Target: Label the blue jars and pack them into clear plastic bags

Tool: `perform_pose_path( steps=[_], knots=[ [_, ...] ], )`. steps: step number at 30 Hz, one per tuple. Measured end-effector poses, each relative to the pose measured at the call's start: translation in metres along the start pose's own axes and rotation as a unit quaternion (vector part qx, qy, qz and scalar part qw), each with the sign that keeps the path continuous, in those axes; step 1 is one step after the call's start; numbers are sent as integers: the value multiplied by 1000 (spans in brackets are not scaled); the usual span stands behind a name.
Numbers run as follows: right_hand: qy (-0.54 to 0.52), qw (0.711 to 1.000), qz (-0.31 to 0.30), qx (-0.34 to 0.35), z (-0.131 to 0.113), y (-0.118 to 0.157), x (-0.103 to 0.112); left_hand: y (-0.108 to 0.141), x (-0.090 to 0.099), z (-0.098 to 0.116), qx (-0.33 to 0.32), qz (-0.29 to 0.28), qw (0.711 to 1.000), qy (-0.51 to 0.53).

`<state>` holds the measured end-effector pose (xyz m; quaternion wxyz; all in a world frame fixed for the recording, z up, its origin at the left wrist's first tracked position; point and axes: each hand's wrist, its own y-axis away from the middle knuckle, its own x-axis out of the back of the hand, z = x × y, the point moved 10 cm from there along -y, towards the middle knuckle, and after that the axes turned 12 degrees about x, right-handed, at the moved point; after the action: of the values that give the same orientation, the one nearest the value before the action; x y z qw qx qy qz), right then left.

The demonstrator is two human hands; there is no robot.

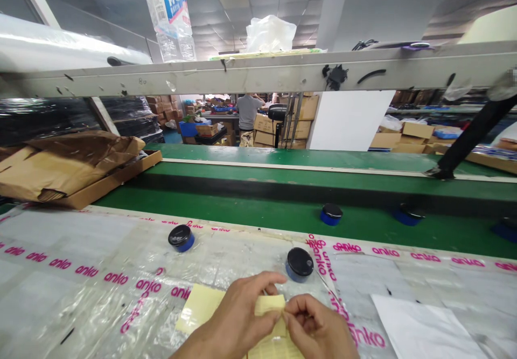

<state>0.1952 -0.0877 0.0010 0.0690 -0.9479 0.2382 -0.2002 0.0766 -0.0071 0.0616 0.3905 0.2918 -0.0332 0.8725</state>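
Observation:
My left hand [238, 310] and my right hand [315, 329] meet low in the view, and both pinch a folded flap of a pale yellow paper sheet [197, 308]. The sheet lies partly under my hands on a clear plastic film [92, 289] printed with pink "anko" lettering. A round jar with a black lid and blue base [299, 264] stands just beyond my fingers. A second such jar [181, 239] stands farther left near the film's far edge.
Beyond the film runs a green conveyor belt [258, 220] carrying several more jars. A cardboard tray with brown paper [68, 170] sits at the left, and a white sheet [420, 329] lies at the right. A grey metal crossbar [258, 73] spans overhead, with a person [248, 114] standing far behind.

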Motion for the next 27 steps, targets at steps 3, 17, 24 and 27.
perform_pose_path(
  steps=[3,17,24,27],
  knots=[
    [-5,1000,19,16,-3,0,4,1,-3,2,-28,-2,999,-26],
    [30,999,9,45,-11,-1,6,-3,-7,-7,-20,46,995,-87],
    [8,999,-31,-16,-8,-3,1,-1,-13,-2,-45,55,992,-104],
    [20,999,-40,-22,-9,-4,2,0,-14,-1,-50,57,990,-116]
  ],
)
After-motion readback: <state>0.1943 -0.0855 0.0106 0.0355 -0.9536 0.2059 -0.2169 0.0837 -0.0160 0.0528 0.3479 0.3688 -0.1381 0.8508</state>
